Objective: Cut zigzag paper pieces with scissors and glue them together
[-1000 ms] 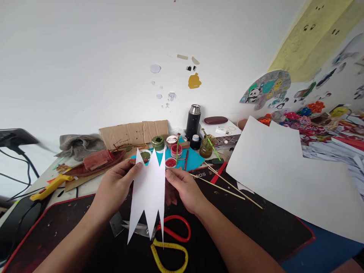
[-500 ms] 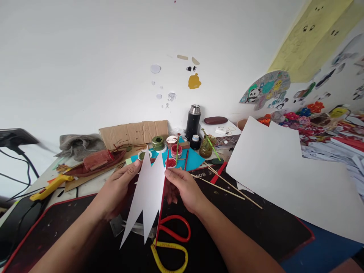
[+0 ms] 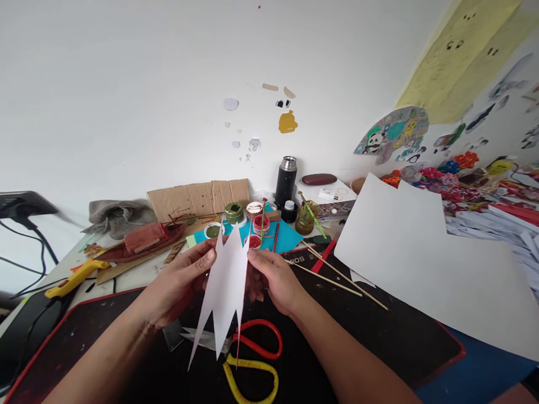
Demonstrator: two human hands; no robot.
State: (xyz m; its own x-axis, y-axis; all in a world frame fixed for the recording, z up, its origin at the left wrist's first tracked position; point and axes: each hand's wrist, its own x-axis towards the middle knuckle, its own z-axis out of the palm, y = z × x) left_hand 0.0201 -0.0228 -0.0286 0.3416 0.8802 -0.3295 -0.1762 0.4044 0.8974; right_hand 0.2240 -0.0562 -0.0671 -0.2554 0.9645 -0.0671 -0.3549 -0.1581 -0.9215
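Between my two hands is a white paper piece [image 3: 228,280] with long pointed teeth at its top and bottom ends. My left hand [image 3: 185,275] pinches its left edge, thumb on the near face. At the right edge, my right hand [image 3: 273,278] grips it the same way, with some fingers behind the paper. The sheet bends lengthwise, and its side strips angle away from the middle. Scissors [image 3: 256,354] with one red and one yellow handle lie on the black mat [image 3: 345,342] below, partly covered by the paper's lower points.
Paint jars [image 3: 234,213] stand on blue paper [image 3: 288,238] ahead. Thin wooden sticks [image 3: 349,275] lie right of my hands. A large white sheet [image 3: 412,264] covers the right side. A red model boat [image 3: 145,241] and yellow glue gun [image 3: 76,278] rest at left.
My left hand has shifted slightly right, and the paper has turned and bent more. The red side seen along its right edge no longer shows; more of the scissor blades is visible.
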